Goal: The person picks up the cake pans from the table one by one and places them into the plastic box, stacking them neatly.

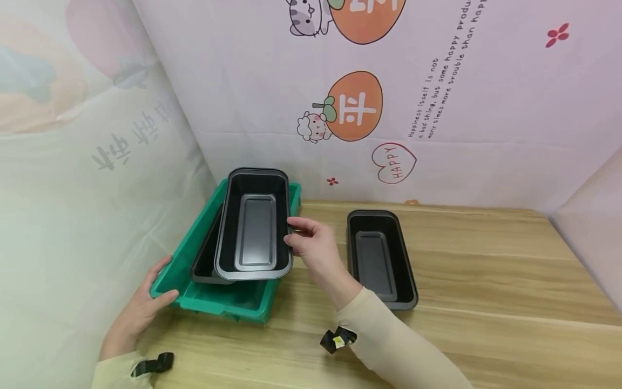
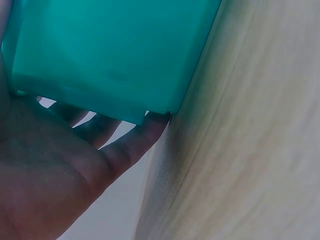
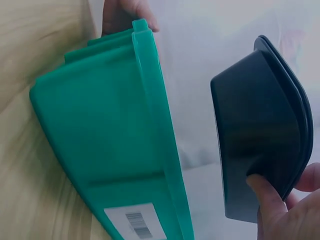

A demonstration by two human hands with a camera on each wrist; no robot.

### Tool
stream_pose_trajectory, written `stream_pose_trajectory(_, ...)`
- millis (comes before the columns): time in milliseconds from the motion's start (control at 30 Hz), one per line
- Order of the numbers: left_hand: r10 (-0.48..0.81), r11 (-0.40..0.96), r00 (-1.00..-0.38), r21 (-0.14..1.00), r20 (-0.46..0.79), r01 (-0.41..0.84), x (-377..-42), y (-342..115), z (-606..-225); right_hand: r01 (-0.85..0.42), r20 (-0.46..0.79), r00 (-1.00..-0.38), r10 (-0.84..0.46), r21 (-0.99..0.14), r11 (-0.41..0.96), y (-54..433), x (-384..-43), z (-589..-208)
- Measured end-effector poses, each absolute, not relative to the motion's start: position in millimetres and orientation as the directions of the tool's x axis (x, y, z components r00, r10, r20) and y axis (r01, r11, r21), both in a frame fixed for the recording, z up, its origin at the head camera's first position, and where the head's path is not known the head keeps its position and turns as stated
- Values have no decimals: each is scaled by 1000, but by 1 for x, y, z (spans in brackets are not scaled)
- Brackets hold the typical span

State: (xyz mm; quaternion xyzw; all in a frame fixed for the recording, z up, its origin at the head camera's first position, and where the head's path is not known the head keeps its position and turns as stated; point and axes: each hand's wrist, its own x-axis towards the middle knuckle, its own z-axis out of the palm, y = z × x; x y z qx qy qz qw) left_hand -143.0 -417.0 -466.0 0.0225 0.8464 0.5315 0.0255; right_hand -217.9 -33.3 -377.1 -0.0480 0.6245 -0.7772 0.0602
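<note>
Pan [image 1: 256, 232] in right fingers [image 1: 302, 222] points lengthwise toward backdrop [image 1: 272, 97]; opening up.

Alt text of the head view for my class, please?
A right hand grips a dark loaf pan above a green bin containing a second pan; the left hand holds the bin's corner. A third pan rests on the wooden tabletop.

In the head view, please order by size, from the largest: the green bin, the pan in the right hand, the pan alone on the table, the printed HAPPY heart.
1. Green bin
2. Held pan and lone pan, unranked: the first looks larger but is raised, perhaps nearer the camera.
3. HAPPY heart
</note>
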Motion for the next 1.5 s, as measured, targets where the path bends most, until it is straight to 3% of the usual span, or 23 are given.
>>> stream_pose_trajectory(267, 78, 433, -997, 900, 10, 43, -143, -414, -468, 72, -26, -987, -160, -956, -283, -50, -218, -381)
stream_pose_trajectory(1067, 64, 438, -998, 898, 17, 44, -145, -416, -468, 150, -123, -987, -106, -939, -309, -113, -223, -403)
stream_pose_trajectory(1500, 63, 406, -998, 914, -6, 20, -144, -415, -468, 204, -194, -979, -67, -951, -232, -130, -234, -405)
